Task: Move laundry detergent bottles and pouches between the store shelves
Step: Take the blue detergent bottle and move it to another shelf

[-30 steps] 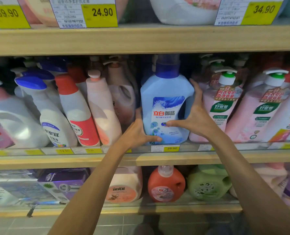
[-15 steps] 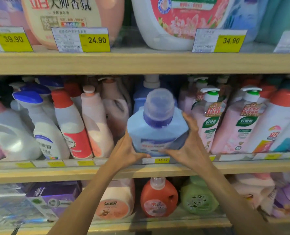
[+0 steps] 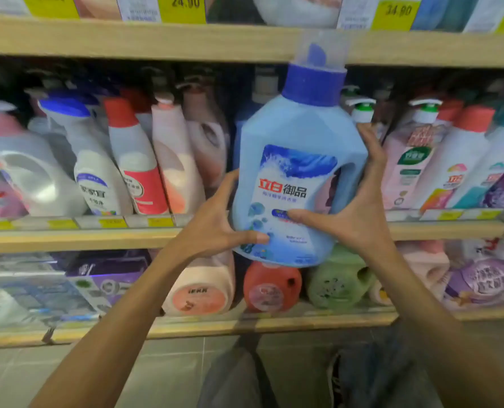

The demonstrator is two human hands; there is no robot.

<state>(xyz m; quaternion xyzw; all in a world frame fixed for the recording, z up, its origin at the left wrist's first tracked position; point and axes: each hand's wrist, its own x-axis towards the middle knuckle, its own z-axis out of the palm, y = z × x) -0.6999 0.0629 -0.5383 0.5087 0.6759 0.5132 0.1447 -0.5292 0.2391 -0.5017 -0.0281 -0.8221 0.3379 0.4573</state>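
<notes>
Gripping a blue bottle (image 3: 298, 178) from both sides, the two hands hold it in the air on the near side of the shelves, clear of the middle shelf (image 3: 68, 237). It stands nearly upright with its label toward the camera. Its blue cap (image 3: 314, 83) and the clear cup over it overlap the edge of the top shelf (image 3: 156, 39), and its base hangs in front of the jugs on the bottom shelf (image 3: 245, 322). The left hand (image 3: 215, 228) clasps the lower left corner, thumb laid across the front and fingers curled round the side out of sight. The right hand (image 3: 359, 213) holds the right side by the handle, thumb pressed on the label and fingers spread upward along the edge. Far behind, the middle shelf carries a row of bottles, among them a red-capped one (image 3: 133, 154) to the left and pump bottles (image 3: 412, 160) to the right. Below sit a pink jug (image 3: 200, 293), an orange jug (image 3: 271, 287) and a green jug (image 3: 336, 281). A yellow 24.90 tag (image 3: 183, 7) hangs above.
</notes>
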